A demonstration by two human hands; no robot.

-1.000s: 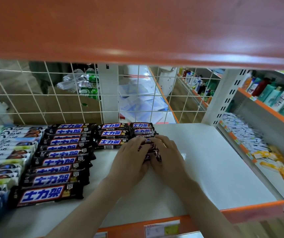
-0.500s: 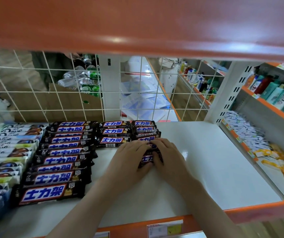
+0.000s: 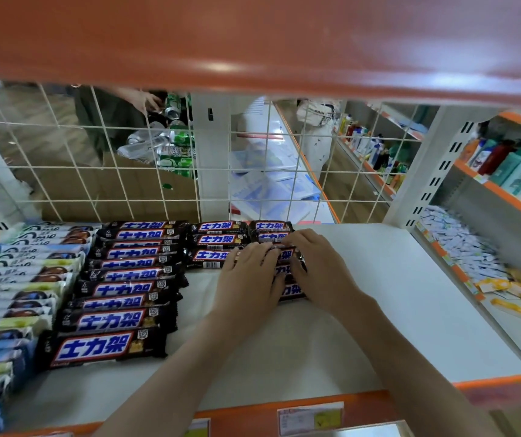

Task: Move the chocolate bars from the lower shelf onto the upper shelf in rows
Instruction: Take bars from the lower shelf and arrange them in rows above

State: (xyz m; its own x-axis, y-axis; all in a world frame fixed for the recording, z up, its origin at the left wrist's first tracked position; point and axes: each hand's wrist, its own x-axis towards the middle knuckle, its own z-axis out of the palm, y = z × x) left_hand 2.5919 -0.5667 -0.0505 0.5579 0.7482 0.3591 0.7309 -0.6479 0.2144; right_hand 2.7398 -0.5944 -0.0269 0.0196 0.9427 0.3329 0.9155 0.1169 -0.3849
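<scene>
Both hands, left hand [image 3: 248, 275] and right hand [image 3: 317, 268], have slid the short bars [image 3: 290, 290] back toward the grid (fingers flat, pressing, not clamped), tightening that row.

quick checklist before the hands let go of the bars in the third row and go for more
1. Both hands on the row being set: left hand and right hand rest on the small brown bars of the third row. Ok.
2. Bars flat on the white shelf: hands cover most of them. Cannot tell.
3. Third row in line with the back bars: roughly. Ok.
4. Second row undisturbed: the left hand overlaps its front bar. Cannot tell.
5. Free shelf surface in front and to the right for more bars. Ok.
6. First long row tidy, front to back. Ok.
</scene>
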